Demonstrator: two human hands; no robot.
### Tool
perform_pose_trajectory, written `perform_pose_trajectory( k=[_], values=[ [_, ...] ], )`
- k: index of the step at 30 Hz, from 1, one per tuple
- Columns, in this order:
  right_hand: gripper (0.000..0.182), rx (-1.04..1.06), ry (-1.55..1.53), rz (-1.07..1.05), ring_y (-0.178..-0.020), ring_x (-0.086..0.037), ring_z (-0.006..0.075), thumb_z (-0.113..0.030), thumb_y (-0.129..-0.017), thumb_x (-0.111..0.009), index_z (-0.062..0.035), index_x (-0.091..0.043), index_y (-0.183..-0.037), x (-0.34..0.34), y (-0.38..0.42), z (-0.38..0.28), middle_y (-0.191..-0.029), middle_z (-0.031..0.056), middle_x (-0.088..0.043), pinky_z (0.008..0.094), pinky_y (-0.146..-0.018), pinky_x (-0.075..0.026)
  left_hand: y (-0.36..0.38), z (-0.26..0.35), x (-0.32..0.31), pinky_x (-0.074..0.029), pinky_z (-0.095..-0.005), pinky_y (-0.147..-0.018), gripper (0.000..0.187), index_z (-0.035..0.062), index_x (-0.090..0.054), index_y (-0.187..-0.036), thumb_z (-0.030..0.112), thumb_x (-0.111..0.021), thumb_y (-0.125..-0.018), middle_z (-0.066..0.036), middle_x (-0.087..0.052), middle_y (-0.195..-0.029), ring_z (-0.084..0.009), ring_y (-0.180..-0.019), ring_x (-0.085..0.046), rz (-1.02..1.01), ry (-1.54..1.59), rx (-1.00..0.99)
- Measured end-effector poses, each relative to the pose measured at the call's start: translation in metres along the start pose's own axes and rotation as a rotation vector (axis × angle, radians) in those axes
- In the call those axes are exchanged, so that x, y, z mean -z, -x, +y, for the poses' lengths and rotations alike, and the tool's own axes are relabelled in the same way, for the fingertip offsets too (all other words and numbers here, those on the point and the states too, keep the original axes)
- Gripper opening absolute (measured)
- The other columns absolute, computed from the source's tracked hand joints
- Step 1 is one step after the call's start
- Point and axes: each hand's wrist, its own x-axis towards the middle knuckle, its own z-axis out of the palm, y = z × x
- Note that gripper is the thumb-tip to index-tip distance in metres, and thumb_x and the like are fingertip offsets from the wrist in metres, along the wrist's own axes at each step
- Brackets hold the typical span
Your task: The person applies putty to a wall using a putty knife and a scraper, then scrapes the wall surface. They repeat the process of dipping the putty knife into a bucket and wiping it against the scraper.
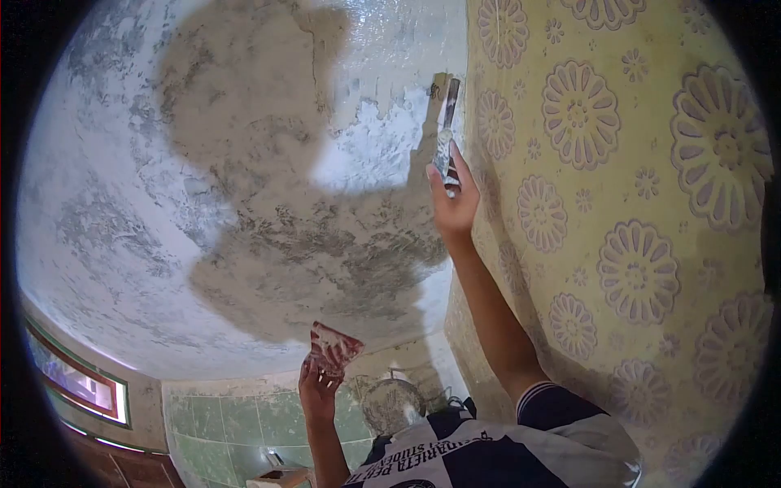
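My right hand [455, 199] is raised near the corner where the ceiling meets the patterned wall, its fingers closed round a putty knife [446, 142]. The knife's narrow end points up against the ceiling [374, 150], which is patchy white and grey. Lower down, my left hand [319, 394] holds a reddish, roughly triangular piece [333, 348] smeared with white stuff. This piece is apart from the ceiling surface as far as I can tell.
The yellow wall [561, 195] on the right has raised flower patterns. Green tiles [220, 427] cover the lower wall. At the lower left are a framed window [77, 374] and a brown door [134, 468]. A round grey object [392, 403] is near the tiles.
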Motion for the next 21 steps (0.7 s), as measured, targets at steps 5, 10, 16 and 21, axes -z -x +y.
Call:
perform_pose_trajectory(
  k=[5, 10, 16, 21],
  values=[
    [0.050, 0.375, 0.386, 0.258, -0.097, -0.062, 0.0299, -0.009, -0.087, -0.075, 0.0006, -0.060, -0.134, -0.022, -0.016, 0.058, -0.111, 0.0178, -0.062, 0.0355, -0.081, -0.052, 0.018, -0.012, 0.008, -0.056, -0.0436, -0.086, 0.036, 0.0115, -0.050, -0.136, 0.025, -0.054, -0.102, -0.008, -0.064, -0.125, -0.0240, -0.107, -0.066, 0.099, 0.018, -0.055],
    [0.056, 0.245, 0.499, 0.163, -0.104, -0.056, 0.0334, -0.023, -0.092, -0.073, -0.0030, -0.053, -0.140, -0.020, 0.039, 0.081, -0.114, 0.0178, -0.059, 0.0419, -0.088, -0.047, 0.021, -0.011, 0.018, -0.060, -0.0428, -0.080, 0.031, 0.0114, -0.051, -0.132, 0.023, -0.053, -0.103, -0.009, -0.066, -0.120, -0.0239, -0.101, -0.070, 0.191, 0.083, -0.048],
    [0.055, 0.152, 0.368, 0.260, -0.093, -0.059, 0.0235, -0.014, -0.088, -0.077, -0.0065, -0.058, -0.139, -0.018, 0.037, 0.045, -0.106, 0.0140, -0.058, 0.0328, -0.070, -0.055, -0.007, 0.015, 0.055, -0.061, -0.0427, -0.079, 0.030, 0.0113, -0.051, -0.132, 0.022, -0.050, -0.104, -0.009, -0.067, -0.119, -0.0238, -0.099, -0.070, 0.084, 0.055, -0.026],
    [0.053, 0.134, 0.502, 0.277, -0.085, -0.058, 0.0208, -0.013, -0.085, -0.079, -0.0117, -0.063, -0.136, -0.012, -0.010, 0.009, -0.097, 0.0110, -0.055, 0.0301, -0.065, -0.055, -0.034, 0.036, 0.072, -0.062, -0.0403, -0.076, 0.031, 0.0094, -0.051, -0.132, 0.022, -0.050, -0.104, -0.011, -0.066, -0.122, -0.0241, -0.095, -0.071, 0.069, -0.027, 0.038]
  ],
)
